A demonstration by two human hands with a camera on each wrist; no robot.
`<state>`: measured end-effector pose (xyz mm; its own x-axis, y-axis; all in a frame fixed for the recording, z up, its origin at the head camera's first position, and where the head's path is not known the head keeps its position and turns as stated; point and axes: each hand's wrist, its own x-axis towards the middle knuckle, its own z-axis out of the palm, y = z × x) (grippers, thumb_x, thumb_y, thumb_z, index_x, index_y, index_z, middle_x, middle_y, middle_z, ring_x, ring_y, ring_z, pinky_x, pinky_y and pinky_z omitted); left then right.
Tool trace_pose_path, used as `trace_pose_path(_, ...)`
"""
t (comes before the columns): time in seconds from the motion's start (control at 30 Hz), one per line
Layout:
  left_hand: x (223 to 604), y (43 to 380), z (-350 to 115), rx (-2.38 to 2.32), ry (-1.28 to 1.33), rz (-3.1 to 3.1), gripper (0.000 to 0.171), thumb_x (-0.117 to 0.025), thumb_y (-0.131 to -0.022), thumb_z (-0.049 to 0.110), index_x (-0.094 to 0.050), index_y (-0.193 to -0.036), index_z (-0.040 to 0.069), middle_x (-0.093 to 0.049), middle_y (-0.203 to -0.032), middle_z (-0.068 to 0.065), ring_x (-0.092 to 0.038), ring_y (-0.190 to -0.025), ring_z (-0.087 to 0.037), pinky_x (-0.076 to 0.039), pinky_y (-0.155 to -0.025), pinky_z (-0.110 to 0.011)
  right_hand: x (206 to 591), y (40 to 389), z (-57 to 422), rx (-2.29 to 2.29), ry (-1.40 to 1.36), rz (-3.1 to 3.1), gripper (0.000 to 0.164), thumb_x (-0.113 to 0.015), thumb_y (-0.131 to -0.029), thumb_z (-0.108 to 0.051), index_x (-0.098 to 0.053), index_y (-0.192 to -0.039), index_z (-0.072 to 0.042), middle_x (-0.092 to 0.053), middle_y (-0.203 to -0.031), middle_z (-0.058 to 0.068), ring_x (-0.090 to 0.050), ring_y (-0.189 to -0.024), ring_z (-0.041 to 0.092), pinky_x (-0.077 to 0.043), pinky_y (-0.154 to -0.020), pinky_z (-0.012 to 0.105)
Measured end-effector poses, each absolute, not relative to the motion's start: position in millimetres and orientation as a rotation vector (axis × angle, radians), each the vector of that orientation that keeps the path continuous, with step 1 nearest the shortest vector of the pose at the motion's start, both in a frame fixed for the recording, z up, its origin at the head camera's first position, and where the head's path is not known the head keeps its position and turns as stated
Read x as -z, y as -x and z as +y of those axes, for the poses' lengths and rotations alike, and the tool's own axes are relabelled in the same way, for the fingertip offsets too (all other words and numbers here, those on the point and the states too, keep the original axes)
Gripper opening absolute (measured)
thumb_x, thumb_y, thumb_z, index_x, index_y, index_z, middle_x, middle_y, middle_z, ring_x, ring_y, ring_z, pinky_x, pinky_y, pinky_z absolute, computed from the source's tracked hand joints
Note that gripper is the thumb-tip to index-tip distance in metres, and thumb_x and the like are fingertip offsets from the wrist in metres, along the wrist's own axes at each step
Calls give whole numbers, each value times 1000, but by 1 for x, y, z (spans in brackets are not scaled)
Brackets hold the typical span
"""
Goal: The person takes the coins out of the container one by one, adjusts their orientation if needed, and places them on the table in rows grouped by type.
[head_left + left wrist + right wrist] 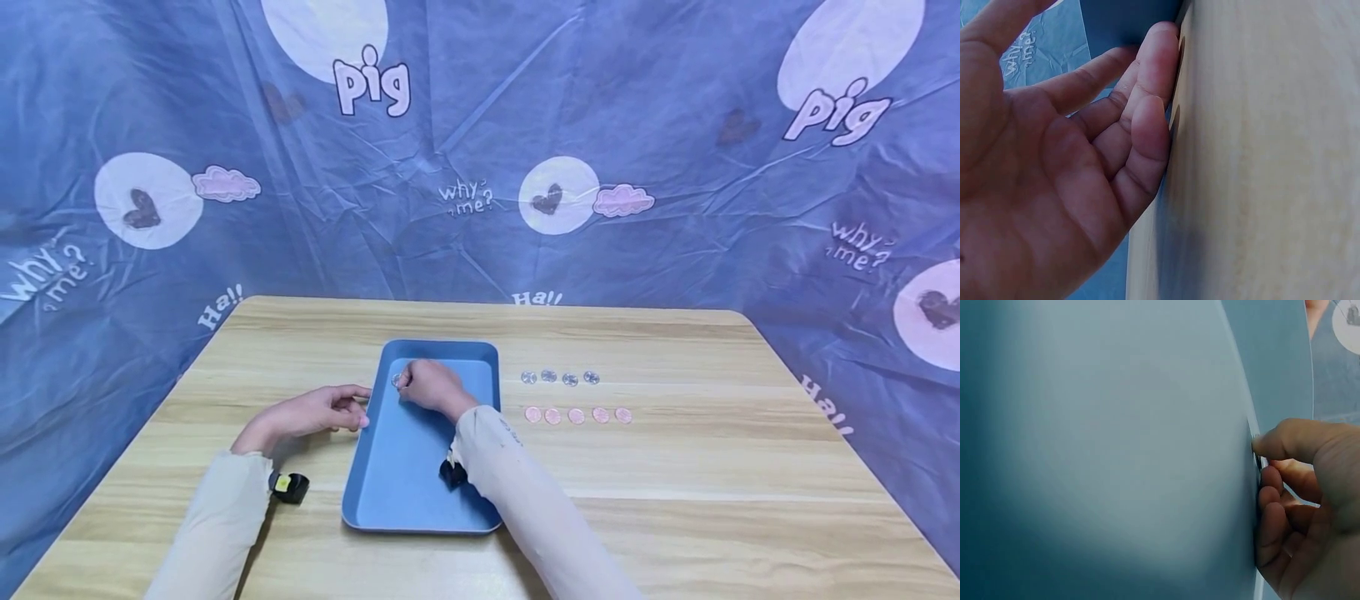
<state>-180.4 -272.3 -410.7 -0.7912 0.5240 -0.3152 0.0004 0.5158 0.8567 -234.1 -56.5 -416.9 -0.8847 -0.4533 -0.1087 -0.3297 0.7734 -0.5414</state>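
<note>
A blue rectangular tray [397, 479] lies on the wooden table, its long side running away from me. Over its far left part, my right hand [435, 387] pinches a silver coin [396, 380] between thumb and fingers, close to the tray floor. Only the coin's thin dark edge [1258, 462] shows in the right wrist view. Outside the tray, my left hand [307, 414] rests on the table with loosely bent fingers [1150, 128], fingertips at the tray's left wall [1129, 22]. That hand holds nothing.
Right of the tray, a row of several silver coins [570, 380] lies behind a row of several copper-coloured coins [576, 416]. The wooden table [712, 467] ends at a blue printed cloth [480, 125] hanging behind it.
</note>
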Motion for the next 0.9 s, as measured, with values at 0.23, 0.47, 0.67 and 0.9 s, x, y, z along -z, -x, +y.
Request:
trace_pose_path(0.23,411,181,-271,-1241,-430,2213,66,-63,-93,22,-33,-143,-10,-62,-103,-7,-58,-89,-15,-43,-71,-27,417,236,-53,843,506,2718,19,-72,-85,-18,-62,-101,-17,-64,-94,-3,-56,-78,12,-44,-70,27)
trace_pose_path(0.47,409,182,-270,-1230,-419,2222,67,-64,-92,24,-35,-142,-9,-62,-101,-7,-57,-88,-15,-42,-72,-28,415,238,-52,811,459,2734,26,-74,-85,-25,-65,-108,-18,-66,-97,-2,-58,-81,13,-45,-71,28)
trace_pose_path(0.67,409,182,-271,-1233,-412,2218,68,-65,-91,25,-35,-142,-8,-62,-101,-6,-57,-88,-15,-42,-73,-29,415,237,-53,758,466,2768,21,-73,-85,-29,-67,-103,-20,-68,-105,-4,-61,-86,13,-47,-72,28)
trace_pose_path(0.9,409,181,-272,-1243,-416,2207,67,-64,-92,23,-34,-142,-10,-61,-99,-5,-57,-86,-13,-41,-70,-27,416,237,-59,717,456,2783,33,-71,-86,-39,-64,-113,-21,-68,-111,-3,-60,-87,14,-45,-69,30)
